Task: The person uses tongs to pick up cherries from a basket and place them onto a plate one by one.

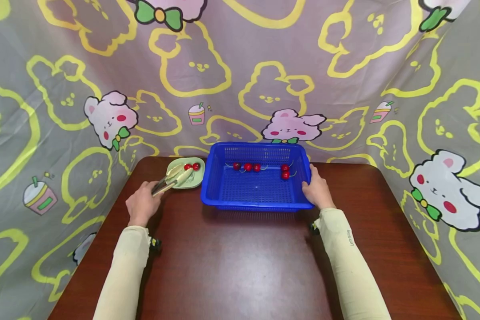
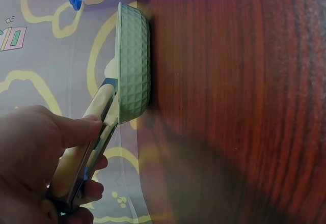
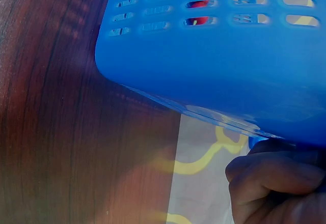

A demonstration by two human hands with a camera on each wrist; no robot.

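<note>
My left hand [image 1: 143, 202] holds a pair of tongs [image 2: 70, 175], thumb on one arm and fingers round the other. Their tips reach over a small pale green dish [image 1: 198, 178], close to two red cherries [image 1: 196, 166] in it. From the left wrist view, the dish's faceted side [image 2: 134, 63] hides what lies inside. At the right end of a blue mesh basket [image 1: 260, 206], my right hand [image 1: 318, 189] grips the rim. Several cherries with stems [image 1: 248, 167] lie in the basket, some towards its back middle and two on the right.
Everything stands on a brown wooden table [image 1: 240, 266], the dish just left of the basket near the back edge. A patterned curtain [image 1: 240, 53] hangs behind the table and along both sides.
</note>
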